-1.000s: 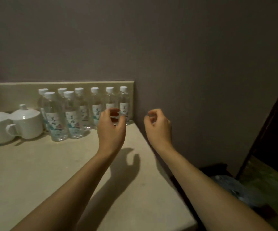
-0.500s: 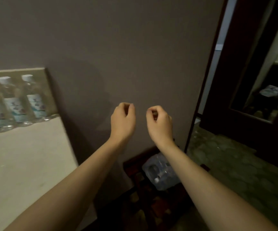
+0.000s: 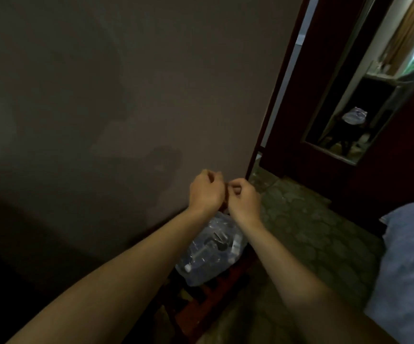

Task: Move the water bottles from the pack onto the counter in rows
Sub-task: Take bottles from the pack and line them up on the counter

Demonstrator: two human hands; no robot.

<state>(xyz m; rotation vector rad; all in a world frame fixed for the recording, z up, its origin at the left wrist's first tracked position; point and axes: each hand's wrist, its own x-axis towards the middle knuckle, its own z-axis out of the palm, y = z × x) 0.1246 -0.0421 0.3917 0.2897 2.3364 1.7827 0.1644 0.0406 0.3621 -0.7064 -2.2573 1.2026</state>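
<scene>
Head camera looks down at the pack (image 3: 211,254) of bottles on the floor by the wall (counter out of view). Left hand (image 3: 204,192) and right hand (image 3: 243,198) hover above it, fingers curled and empty, likely reaching in for more.

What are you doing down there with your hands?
A person is reaching both arms down toward a plastic-wrapped pack of water bottles on the floor by the wall. The left hand and right hand hang above it, fingers curled, holding nothing. No bottle has been picked up yet.
</scene>
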